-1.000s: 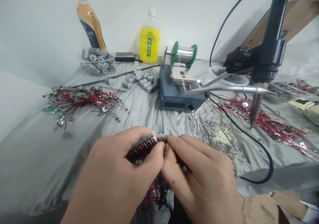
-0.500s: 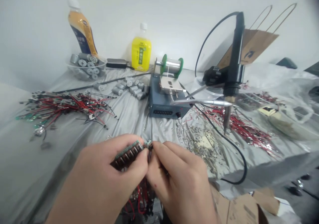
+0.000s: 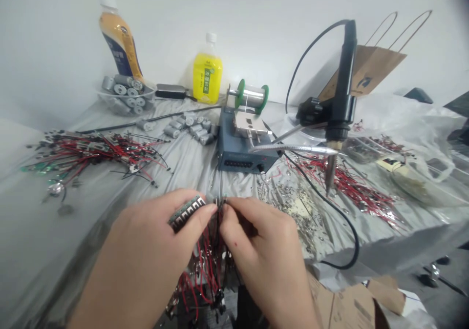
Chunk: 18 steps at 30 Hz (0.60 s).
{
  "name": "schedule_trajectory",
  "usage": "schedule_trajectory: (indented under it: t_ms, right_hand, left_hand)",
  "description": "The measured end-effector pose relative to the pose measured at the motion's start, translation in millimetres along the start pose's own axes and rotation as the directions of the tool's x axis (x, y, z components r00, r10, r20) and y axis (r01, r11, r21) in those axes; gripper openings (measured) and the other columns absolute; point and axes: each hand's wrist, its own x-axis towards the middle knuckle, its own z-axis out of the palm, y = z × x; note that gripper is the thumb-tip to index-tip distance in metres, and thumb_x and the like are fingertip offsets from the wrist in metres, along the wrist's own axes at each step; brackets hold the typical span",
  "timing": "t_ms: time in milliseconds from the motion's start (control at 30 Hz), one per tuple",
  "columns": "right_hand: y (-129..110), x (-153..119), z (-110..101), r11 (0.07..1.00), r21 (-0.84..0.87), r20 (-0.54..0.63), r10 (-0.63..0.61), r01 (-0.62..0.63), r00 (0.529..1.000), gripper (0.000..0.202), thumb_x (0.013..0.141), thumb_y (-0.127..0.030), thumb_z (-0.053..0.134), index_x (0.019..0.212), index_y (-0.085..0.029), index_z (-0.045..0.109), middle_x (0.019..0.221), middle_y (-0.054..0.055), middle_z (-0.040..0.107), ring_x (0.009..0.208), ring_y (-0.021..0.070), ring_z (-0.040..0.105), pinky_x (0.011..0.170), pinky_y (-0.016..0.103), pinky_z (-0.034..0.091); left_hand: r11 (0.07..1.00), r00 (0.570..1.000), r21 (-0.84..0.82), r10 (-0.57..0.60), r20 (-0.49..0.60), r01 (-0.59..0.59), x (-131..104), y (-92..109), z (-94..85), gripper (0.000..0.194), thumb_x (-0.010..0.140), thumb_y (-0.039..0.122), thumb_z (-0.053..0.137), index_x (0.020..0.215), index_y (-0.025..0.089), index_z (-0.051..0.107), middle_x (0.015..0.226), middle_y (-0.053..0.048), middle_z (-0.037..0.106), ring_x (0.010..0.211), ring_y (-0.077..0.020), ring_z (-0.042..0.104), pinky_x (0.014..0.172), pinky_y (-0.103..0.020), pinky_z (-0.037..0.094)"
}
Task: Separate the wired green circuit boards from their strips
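My left hand [image 3: 157, 241] is closed round a strip of small circuit boards [image 3: 186, 212], greenish along its edge with pale rectangular marks. Its thumb tip lies near the strip's right end. My right hand [image 3: 262, 236] pinches a small part [image 3: 224, 201] at its fingertips, right beside the left thumb. That part is tiny and partly hidden; it looks like a small board end. Beneath both hands hangs a bundle of red and black wires [image 3: 203, 270] with small components. Whether these wires join the strip is hidden by the fingers.
A soldering iron [image 3: 340, 90] points downward from its stand, right of a blue solder feeder [image 3: 247, 148] with a solder spool [image 3: 252, 96]. Wire piles lie left [image 3: 106, 151] and right [image 3: 351, 185]. Small motors [image 3: 194, 128], metal scraps [image 3: 293, 204], two bottles and cardboard [image 3: 351, 304] are around.
Both hands have risen slightly and the strip has tilted in my left hand. The right fingertips have shifted to a narrower pinch, and more of the hanging wires shows between the hands.
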Motion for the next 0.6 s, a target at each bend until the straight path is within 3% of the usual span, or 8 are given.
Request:
schedule_trajectory:
  t_ms: [100, 167, 267, 367, 500, 600]
  right_hand:
    - [4.9, 2.2, 0.0, 0.999, -0.039, -0.022, 0.029, -0.03, 0.999, 0.028, 0.102, -0.026, 0.06, 0.084, -0.02, 0.081, 0.071, 0.001, 0.073, 0.062, 0.0151, 0.066, 0.058, 0.027, 0.042]
    - [7.2, 2.6, 0.2, 0.998, -0.058, -0.023, 0.037, -0.038, 0.999, 0.028, 0.102, -0.026, 0.061, 0.085, -0.02, 0.082, 0.072, 0.001, 0.074, 0.062, 0.0161, 0.068, 0.06, 0.028, 0.045]
    - [7.2, 2.2, -1.5, 0.998, -0.059, -0.046, 0.016, -0.019, 0.999, 0.025, 0.102, -0.024, 0.062, 0.091, -0.019, 0.084, 0.076, 0.002, 0.077, 0.065, 0.0167, 0.071, 0.064, 0.029, 0.05]
    - [1.7, 1.2, -8.2, 0.998, 0.014, -0.053, -0.057, 0.058, 0.997, 0.023, 0.103, -0.022, 0.061, 0.097, -0.019, 0.083, 0.078, 0.001, 0.076, 0.068, 0.0142, 0.071, 0.064, 0.026, 0.051]
    - [-7.1, -0.5, -21.8, 0.971, 0.166, 0.083, -0.185, 0.17, 0.979, 0.019, 0.102, -0.017, 0.065, 0.091, -0.02, 0.081, 0.072, -0.003, 0.071, 0.063, 0.01, 0.066, 0.059, 0.021, 0.049]
    - [-7.7, -2.7, -29.2, 0.958, 0.208, 0.186, -0.234, 0.195, 0.954, 0.024, 0.102, -0.017, 0.067, 0.082, -0.021, 0.079, 0.068, -0.002, 0.069, 0.06, 0.0116, 0.065, 0.056, 0.024, 0.048]
  left_hand:
    - [0.992, 0.999, 0.123, -0.009, 0.048, 0.003, -4.1, 4.6, -11.2, 0.033, 0.096, 0.045, 0.05, 0.08, 0.033, 0.077, 0.07, 0.0, 0.077, 0.057, -0.0223, 0.066, 0.052, -0.033, 0.044]
    - [0.985, 0.999, 0.174, -0.003, 0.047, -0.005, -6.3, 4.2, -15.6, 0.034, 0.1, 0.039, 0.048, 0.082, 0.033, 0.076, 0.069, 0.001, 0.076, 0.055, -0.0224, 0.064, 0.052, -0.033, 0.045]
    - [0.994, 1.0, 0.105, -0.004, 0.024, 0.002, -3.2, 0.3, -14.7, 0.031, 0.095, 0.047, 0.052, 0.087, 0.034, 0.079, 0.066, 0.001, 0.074, 0.055, -0.0228, 0.066, 0.046, -0.03, 0.042]
    - [1.0, 0.998, -0.003, -0.006, 0.067, 0.006, 3.7, 5.4, -14.0, 0.031, 0.094, 0.05, 0.055, 0.1, 0.034, 0.08, 0.07, 0.001, 0.076, 0.075, -0.0253, 0.076, 0.057, -0.028, 0.055]
    - [0.998, 0.996, -0.043, 0.038, 0.079, -0.034, 1.2, 24.5, -21.8, 0.033, 0.093, 0.047, 0.058, 0.116, 0.037, 0.08, 0.078, 0.001, 0.081, 0.093, -0.028, 0.081, 0.073, -0.029, 0.064]
    - [0.997, 0.994, -0.046, 0.06, 0.088, -0.056, -14.4, 26.7, -26.5, 0.04, 0.091, 0.047, 0.061, 0.126, 0.04, 0.078, 0.081, 0.001, 0.082, 0.096, -0.0292, 0.082, 0.077, -0.031, 0.066]
